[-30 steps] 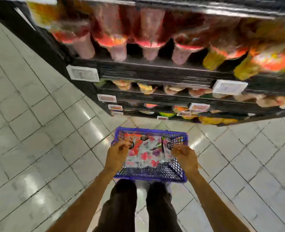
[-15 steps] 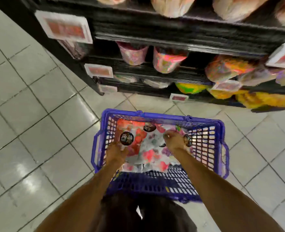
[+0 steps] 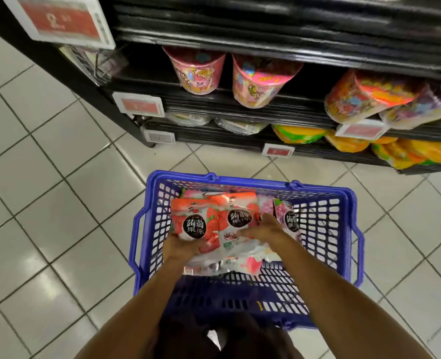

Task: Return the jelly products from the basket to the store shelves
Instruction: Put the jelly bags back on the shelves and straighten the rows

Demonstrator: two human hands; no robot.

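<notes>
A blue plastic basket (image 3: 343, 229) stands on the tiled floor before black store shelves (image 3: 266, 29). Inside lie several jelly bags. My left hand (image 3: 182, 248) grips the bottom of a red strawberry jelly bag (image 3: 193, 221) with a black round label, lifted a little at the basket's left. My right hand (image 3: 264, 229) holds a second red jelly bag (image 3: 239, 213) beside it. A purple grape jelly bag (image 3: 290, 218) leans against the basket's right side. More bags (image 3: 242, 260) lie under my hands.
The low shelves hold pink tubs (image 3: 198, 71), colourful jelly packs (image 3: 364, 99) and yellow-orange bags (image 3: 408, 154). Red price tags (image 3: 64, 22) jut out from the shelf edges. Grey floor tiles (image 3: 46, 203) spread to the left and right of the basket.
My head has come down closer to the basket. Both hands have closed on red jelly bags and raised them off the pile.
</notes>
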